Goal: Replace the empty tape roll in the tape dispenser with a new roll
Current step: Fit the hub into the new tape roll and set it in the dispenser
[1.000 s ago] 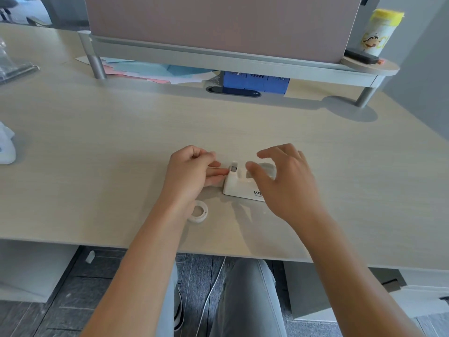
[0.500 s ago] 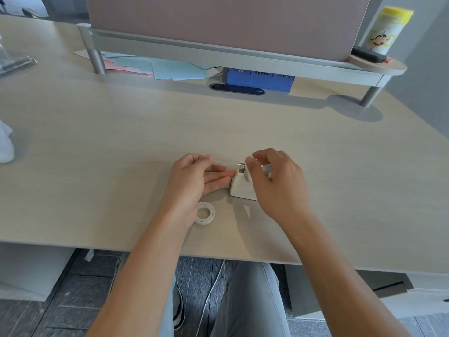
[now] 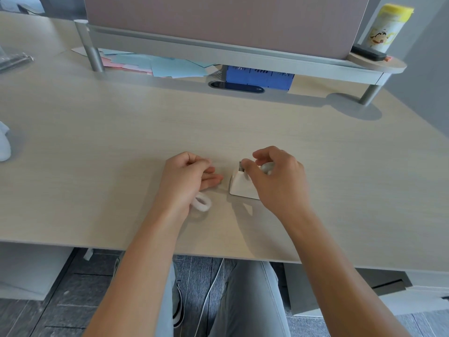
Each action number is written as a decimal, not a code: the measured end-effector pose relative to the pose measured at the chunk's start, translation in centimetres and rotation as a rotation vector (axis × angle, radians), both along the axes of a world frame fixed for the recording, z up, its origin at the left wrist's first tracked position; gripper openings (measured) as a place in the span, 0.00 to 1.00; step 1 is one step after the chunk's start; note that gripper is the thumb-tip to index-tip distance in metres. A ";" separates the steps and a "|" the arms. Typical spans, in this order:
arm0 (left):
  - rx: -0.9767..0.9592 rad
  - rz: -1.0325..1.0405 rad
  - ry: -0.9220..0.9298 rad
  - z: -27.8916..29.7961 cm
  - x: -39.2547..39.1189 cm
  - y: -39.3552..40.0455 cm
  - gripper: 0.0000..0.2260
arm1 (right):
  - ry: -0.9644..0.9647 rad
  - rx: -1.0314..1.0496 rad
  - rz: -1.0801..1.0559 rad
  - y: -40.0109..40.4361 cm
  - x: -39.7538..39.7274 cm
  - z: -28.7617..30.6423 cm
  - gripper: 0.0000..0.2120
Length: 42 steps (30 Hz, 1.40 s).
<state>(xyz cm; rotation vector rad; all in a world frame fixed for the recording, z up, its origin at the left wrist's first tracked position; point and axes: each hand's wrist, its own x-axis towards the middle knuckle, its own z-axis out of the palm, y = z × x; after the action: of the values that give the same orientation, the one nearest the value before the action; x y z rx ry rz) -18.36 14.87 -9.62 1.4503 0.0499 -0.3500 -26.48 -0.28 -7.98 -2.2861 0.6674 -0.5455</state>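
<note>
The white tape dispenser (image 3: 239, 187) stands on the desk near its front edge. My right hand (image 3: 277, 181) covers its right part, with the thumb at the cutter end and the fingers curled over the new tape roll (image 3: 267, 167), which only peeks out. Just left of the dispenser, my left hand (image 3: 187, 177) has its thumb and forefinger pinched together on a short clear strip of tape that barely shows. The empty white roll core (image 3: 202, 202) lies flat on the desk under my left wrist.
A raised shelf (image 3: 243, 57) crosses the back of the desk, with blue and pink papers (image 3: 170, 66) and a blue box (image 3: 260, 77) beneath it. A yellow-capped canister (image 3: 388, 25) stands at its right end. A white object (image 3: 3, 144) sits at the left edge.
My left hand has pulled away leftward from the cutter, opening a gap to the dispenser. My right hand has stayed on the dispenser.
</note>
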 end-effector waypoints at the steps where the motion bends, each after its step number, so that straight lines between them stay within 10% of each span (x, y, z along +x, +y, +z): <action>1: 0.053 0.000 -0.028 -0.1 0.1 0.1 0.03 | 0.001 0.019 -0.005 0.0 0.1 0.1 0.16; 14: 0.009 0.169 -0.101 -0.1 0.2 1.4 0.09 | -0.053 0.073 -0.048 0.5 -0.1 0.0 0.15; 24: 0.516 -0.093 -0.742 0.5 -4.8 -0.9 0.19 | -0.200 0.129 0.004 0.0 -1.0 -0.2 0.09; 42: 0.544 -0.115 -0.689 -0.6 -5.6 -1.9 0.17 | -0.229 0.289 -0.010 0.1 -1.8 -1.2 0.19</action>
<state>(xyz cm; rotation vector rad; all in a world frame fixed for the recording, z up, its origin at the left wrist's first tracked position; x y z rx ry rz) -24.01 12.99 -10.20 2.0502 -0.5326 0.0995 -28.27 -0.15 -9.20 -1.9180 0.6012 -0.6585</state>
